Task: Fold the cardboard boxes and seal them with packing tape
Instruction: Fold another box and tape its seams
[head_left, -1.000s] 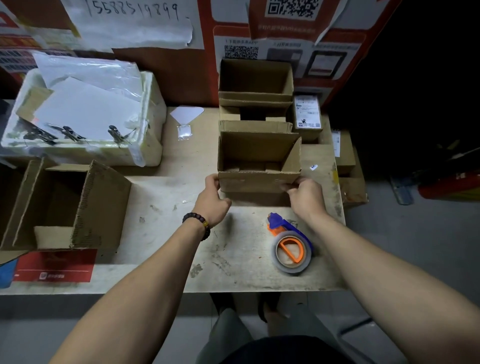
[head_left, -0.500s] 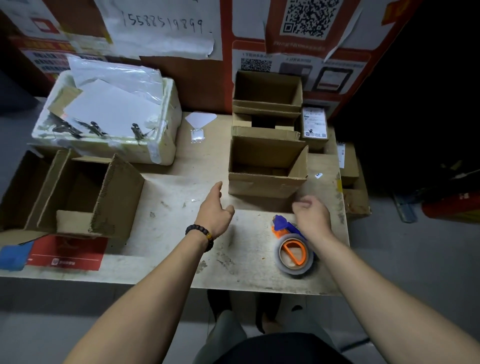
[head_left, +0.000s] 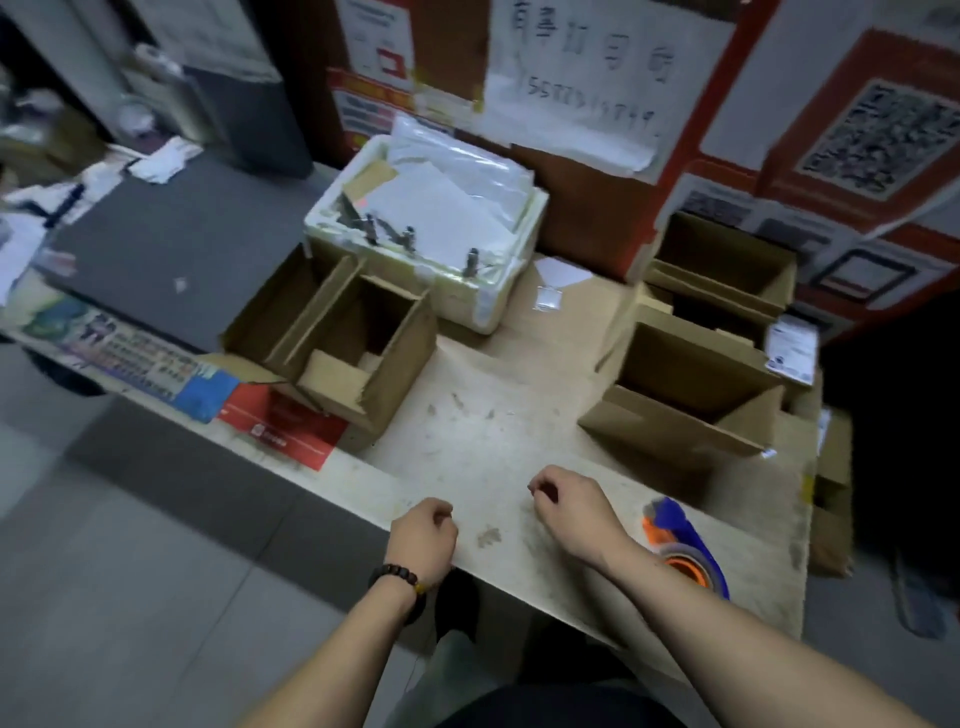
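Scuffed pale worktable (head_left: 498, 431) in a cluttered packing corner, frame a bit blurred. Nearest me, my left hand (head_left: 422, 535) sits at the table's front edge, fingers curled loosely, holding nothing; beaded bracelet (head_left: 396, 574) on that wrist. My right hand (head_left: 574, 506) hovers over the tabletop just beside it, fingers also curled in, empty, the two hands close but not touching. Tape dispenser (head_left: 685, 545), blue and orange, lies just right of my right forearm, partly hidden by it. Further back on the right, an open cardboard box (head_left: 680, 415) stands with flaps up, more open boxes (head_left: 722, 260) in a row behind it toward the wall. On the left, another open box (head_left: 358, 338) sits at the table's left edge on a red sheet (head_left: 285, 431). Behind that, a white foam box (head_left: 467, 291) with papers and metal clips on top. Posters (head_left: 878, 135) with QR codes cover the wall.
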